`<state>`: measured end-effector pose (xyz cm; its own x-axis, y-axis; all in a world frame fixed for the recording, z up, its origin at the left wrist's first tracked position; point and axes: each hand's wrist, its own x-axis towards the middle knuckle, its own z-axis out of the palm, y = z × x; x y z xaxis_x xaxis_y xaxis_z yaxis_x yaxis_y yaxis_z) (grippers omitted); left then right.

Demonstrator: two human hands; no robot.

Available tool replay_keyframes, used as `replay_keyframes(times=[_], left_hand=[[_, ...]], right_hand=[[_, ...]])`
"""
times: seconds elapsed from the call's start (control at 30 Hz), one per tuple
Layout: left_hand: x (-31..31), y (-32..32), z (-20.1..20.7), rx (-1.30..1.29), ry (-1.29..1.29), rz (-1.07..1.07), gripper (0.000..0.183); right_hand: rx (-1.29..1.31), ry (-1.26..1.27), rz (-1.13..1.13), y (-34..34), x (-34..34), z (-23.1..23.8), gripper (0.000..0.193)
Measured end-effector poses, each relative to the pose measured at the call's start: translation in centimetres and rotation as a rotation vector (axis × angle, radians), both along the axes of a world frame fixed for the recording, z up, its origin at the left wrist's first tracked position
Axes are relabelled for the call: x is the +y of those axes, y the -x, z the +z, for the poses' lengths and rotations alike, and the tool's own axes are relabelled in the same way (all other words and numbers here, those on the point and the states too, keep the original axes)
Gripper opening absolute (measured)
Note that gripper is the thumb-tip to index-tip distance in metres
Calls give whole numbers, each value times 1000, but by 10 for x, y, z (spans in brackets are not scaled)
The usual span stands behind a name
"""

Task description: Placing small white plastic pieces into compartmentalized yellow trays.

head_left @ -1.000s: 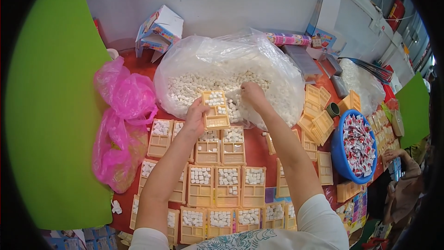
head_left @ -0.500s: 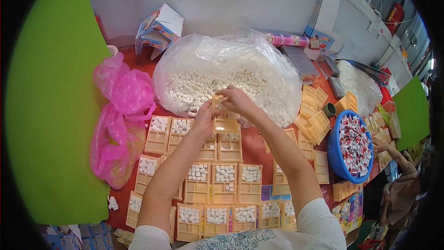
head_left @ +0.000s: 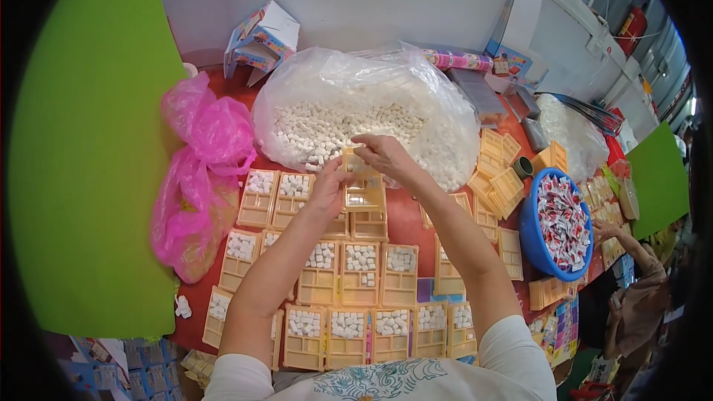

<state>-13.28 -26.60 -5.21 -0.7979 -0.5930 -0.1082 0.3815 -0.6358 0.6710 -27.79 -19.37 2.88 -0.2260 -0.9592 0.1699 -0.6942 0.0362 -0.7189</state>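
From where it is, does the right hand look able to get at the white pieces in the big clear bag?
Probably yes: the right hand is at the far end of the held tray, close to the clear bag, whose white pieces look uncovered at the front; nothing seems to block the way.

Between the compartment trays, a bare strip of red table gives passage. A plastic bag bars the far edge, a blue basin the right.

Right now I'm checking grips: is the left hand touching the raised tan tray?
Touching: the head view shows the left hand gripping the raised tan tray along its left edge.
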Motion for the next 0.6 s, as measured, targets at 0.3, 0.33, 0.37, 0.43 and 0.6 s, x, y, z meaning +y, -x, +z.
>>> replay_keyframes(times=[0.3, 0.33, 0.37, 0.43, 0.6], left_hand=[[54, -48, 36, 19, -65, -42, 55], [58, -52, 32, 13, -70, -45, 55], [64, -55, 30, 4, -77, -45, 56], [75, -60, 25, -11, -88, -45, 56], [113, -72, 21, -35, -123, 0, 53]], right_hand=[[112, 159, -23, -21, 89, -4, 17], [106, 154, -26, -31, 98, -6, 17], [204, 113, -5, -42, 109, -7, 15], [347, 16, 18, -64, 125, -2, 12], [525, 28, 4, -84, 151, -14, 10]])
